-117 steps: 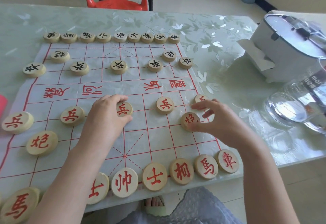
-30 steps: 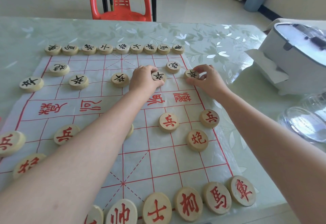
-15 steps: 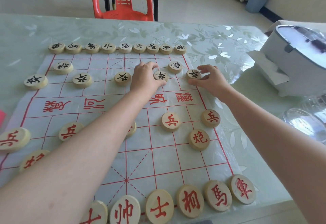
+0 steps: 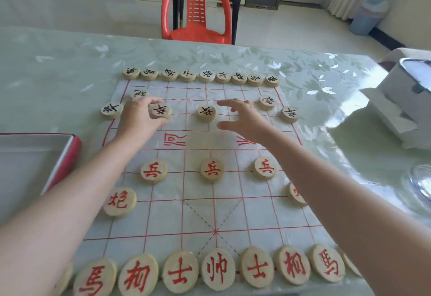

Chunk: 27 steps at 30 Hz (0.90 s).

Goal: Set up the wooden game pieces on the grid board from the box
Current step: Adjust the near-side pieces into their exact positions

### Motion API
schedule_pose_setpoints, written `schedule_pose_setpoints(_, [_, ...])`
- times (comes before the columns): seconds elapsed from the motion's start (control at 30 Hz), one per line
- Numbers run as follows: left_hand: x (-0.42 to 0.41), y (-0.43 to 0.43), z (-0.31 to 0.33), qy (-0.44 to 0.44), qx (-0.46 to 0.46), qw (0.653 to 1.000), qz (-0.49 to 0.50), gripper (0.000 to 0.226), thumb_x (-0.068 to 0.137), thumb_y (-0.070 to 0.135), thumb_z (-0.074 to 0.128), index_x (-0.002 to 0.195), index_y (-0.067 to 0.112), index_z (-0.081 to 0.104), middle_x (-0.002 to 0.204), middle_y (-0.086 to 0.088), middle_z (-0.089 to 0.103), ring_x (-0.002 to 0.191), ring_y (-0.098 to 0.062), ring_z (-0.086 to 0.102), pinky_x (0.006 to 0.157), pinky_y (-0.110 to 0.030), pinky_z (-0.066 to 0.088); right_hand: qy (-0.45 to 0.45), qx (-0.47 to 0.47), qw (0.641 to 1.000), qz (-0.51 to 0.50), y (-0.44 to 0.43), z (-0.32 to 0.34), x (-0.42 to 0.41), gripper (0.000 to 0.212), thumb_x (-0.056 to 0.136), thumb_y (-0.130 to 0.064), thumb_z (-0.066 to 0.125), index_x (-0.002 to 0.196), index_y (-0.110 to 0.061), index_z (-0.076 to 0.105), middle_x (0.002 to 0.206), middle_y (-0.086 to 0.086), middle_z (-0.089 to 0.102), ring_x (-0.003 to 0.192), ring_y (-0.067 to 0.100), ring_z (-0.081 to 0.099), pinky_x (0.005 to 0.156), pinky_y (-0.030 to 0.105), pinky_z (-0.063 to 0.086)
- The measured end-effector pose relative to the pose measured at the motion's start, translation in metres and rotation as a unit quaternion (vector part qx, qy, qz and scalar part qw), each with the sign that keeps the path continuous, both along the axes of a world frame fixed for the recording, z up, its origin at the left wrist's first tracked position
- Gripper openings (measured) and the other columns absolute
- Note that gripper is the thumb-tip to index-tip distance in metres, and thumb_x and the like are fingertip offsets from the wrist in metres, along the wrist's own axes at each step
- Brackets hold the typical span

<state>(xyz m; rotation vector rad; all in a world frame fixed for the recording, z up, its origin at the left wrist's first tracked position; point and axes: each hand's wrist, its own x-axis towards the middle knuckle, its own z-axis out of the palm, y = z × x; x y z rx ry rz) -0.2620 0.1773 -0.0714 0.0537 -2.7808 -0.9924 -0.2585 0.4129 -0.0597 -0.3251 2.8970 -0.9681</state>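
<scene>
- Near border: a row of red-marked pieces [image 4: 217, 269] lies face up, side by side, along the near edge of the grid board [image 4: 256, 214]. The forearms cover both ends of the row.
- Next rank: a red cannon piece [image 4: 119, 201] sits on the left side. A second red piece [image 4: 295, 194] on the right is partly covered by the right forearm.
- Soldier rank: three red soldier pieces [image 4: 212, 169] sit on line crossings, well apart from one another.
- Left of the board: the box [image 4: 67, 155], red-walled and open, lies just beside the board's left edge.
- Left hand [image 4: 140, 118]: thumb and fingers are curled round one black-marked piece [image 4: 161, 111] over the far-left area. It cannot be determined whether the piece is lifted or resting.
- Right hand [image 4: 245, 118]: fingers are straight and spread, holding nothing, over the far-right area. Contact with the board cannot be determined.
- Hand spacing: the hands are well apart, with a black soldier piece [image 4: 206, 112] between them.
- Far right: a black cannon piece [image 4: 266, 102] sits near the right hand.
- Far border: a row of black-marked pieces [image 4: 207, 76] lies on the table [image 4: 70, 74], just beyond the board's far edge.
- Beyond the table: a red chair [image 4: 197, 16].
</scene>
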Motion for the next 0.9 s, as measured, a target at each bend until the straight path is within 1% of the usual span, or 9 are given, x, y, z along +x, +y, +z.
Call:
schedule_pose_setpoints(0.07, [-0.002,-0.011,-0.002,-0.022,-0.021,1.000,-0.002,0.053,0.069,0.017,0.078,0.118,0.017,0.059,0.127,-0.012,0.054,0.116,-0.028,0.051,0.098,-0.033,0.039,-0.016,0.003,1.000,0.011,-0.013,-0.001,-0.006,0.062,0.081,-0.025,0.068,0.137,-0.026,0.041,0.134,0.003,0.046,0.125,0.022,0.035,0.106,0.040,0.029])
schedule_pose_setpoints(0.13, [-0.005,-0.014,-0.004,-0.026,-0.030,0.999,-0.004,0.056,0.068,0.023,0.079,0.119,0.016,0.058,0.126,-0.011,0.056,0.116,-0.028,0.050,0.096,-0.034,0.039,-0.015,0.011,1.000,0.007,-0.021,-0.003,-0.013,0.062,0.082,-0.027,0.068,0.137,-0.026,0.040,0.133,0.002,0.047,0.123,0.021,0.036,0.101,0.036,0.032])
schedule_pose_setpoints(0.23, [-0.009,-0.012,-0.004,-0.026,-0.024,0.999,-0.002,0.062,0.065,0.032,0.081,0.120,0.014,0.057,0.123,-0.008,0.059,0.113,-0.025,0.053,0.095,-0.034,0.042,-0.001,0.033,0.999,-0.006,-0.026,-0.008,-0.022,0.057,0.081,-0.031,0.067,0.133,-0.024,0.046,0.129,0.000,0.050,0.118,0.021,0.041,0.097,0.037,0.037])
schedule_pose_setpoints(0.3, [-0.012,-0.009,-0.005,-0.029,-0.003,1.000,0.002,0.065,0.065,0.037,0.081,0.120,0.012,0.057,0.122,-0.007,0.060,0.113,-0.022,0.054,0.096,-0.035,0.044,0.003,0.023,1.000,-0.016,-0.027,-0.012,-0.025,0.052,0.081,-0.035,0.067,0.129,-0.023,0.051,0.122,-0.001,0.053,0.113,0.022,0.041,0.095,0.037,0.037])
schedule_pose_setpoints(0.4, [-0.016,-0.003,-0.008,-0.028,0.021,0.999,0.022,0.063,0.063,0.042,0.080,0.115,0.012,0.061,0.117,-0.007,0.061,0.110,-0.022,0.055,0.093,-0.035,0.046,0.010,0.000,0.999,-0.042,-0.030,-0.017,-0.025,0.051,0.078,-0.044,0.066,0.124,-0.024,0.055,0.112,-0.003,0.056,0.108,0.023,0.042,0.096,0.038,0.038])
schedule_pose_setpoints(0.53, [-0.019,-0.003,-0.012,-0.022,0.028,0.999,0.028,0.054,0.065,0.033,0.081,0.112,0.013,0.064,0.114,-0.009,0.062,0.106,-0.024,0.056,0.091,-0.036,0.047,0.018,0.014,0.997,-0.067,-0.034,-0.020,-0.026,0.053,0.078,-0.046,0.066,0.124,-0.023,0.054,0.114,0.000,0.054,0.110,0.024,0.041,0.097,0.037,0.036])
schedule_pose_setpoints(0.67, [-0.018,-0.005,-0.009,-0.029,0.031,0.999,-0.006,0.051,0.070,0.022,0.078,0.117,0.014,0.062,0.117,-0.006,0.063,0.107,-0.021,0.057,0.089,-0.027,0.043,0.021,0.022,0.997,-0.069,-0.034,-0.021,-0.025,0.051,0.079,-0.044,0.065,0.125,-0.022,0.054,0.117,0.003,0.054,0.111,0.024,0.041,0.097,0.037,0.036])
schedule_pose_setpoints(0.77, [-0.015,-0.004,-0.007,-0.027,0.039,0.999,-0.021,0.051,0.071,0.019,0.077,0.119,0.013,0.060,0.119,-0.004,0.063,0.107,-0.018,0.057,0.085,-0.021,0.038,0.021,0.020,0.997,-0.069,-0.034,-0.021,-0.024,0.051,0.079,-0.044,0.065,0.124,-0.022,0.053,0.117,0.003,0.054,0.112,0.024,0.042,0.099,0.039,0.037])
schedule_pose_setpoints(0.9, [-0.013,-0.004,-0.007,-0.027,0.046,0.998,-0.022,0.051,0.072,0.018,0.076,0.120,0.014,0.059,0.119,-0.004,0.063,0.108,-0.017,0.057,0.085,-0.020,0.038,0.029,0.021,0.996,-0.081,-0.034,-0.021,-0.023,0.051,0.078,-0.043,0.067,0.122,-0.020,0.054,0.117,0.001,0.055,0.113,0.023,0.042,0.098,0.038,0.037])
